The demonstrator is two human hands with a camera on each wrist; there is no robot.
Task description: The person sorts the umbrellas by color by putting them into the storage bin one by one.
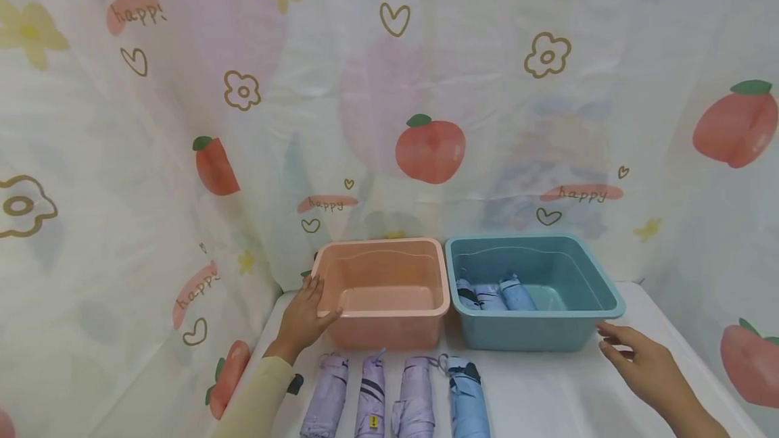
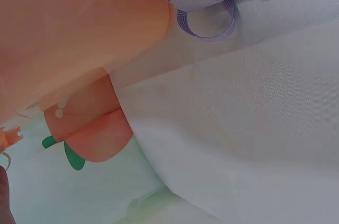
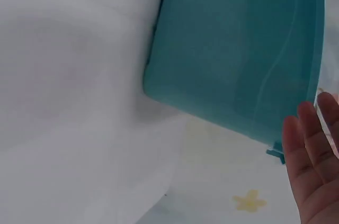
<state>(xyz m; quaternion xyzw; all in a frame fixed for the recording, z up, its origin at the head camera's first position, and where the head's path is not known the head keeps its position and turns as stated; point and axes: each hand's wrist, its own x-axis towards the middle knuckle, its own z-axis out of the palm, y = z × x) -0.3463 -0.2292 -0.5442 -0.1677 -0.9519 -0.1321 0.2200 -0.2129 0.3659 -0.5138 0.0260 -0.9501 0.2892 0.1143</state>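
The left hand [image 1: 303, 316], unclenched, rests on the pink basin [image 1: 385, 332]. The right hand [image 1: 644, 362], grasping nothing, hovers beside the blue basin [image 1: 526, 334].

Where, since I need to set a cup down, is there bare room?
The table is bare before the teal basin, between the front blue umbrella and the right hand. Inside, the peach basin and the teal basin's right part look free. Crowded: the teal basin's left end, holding folded umbrellas, and before the peach basin, where three lilac umbrellas lie.
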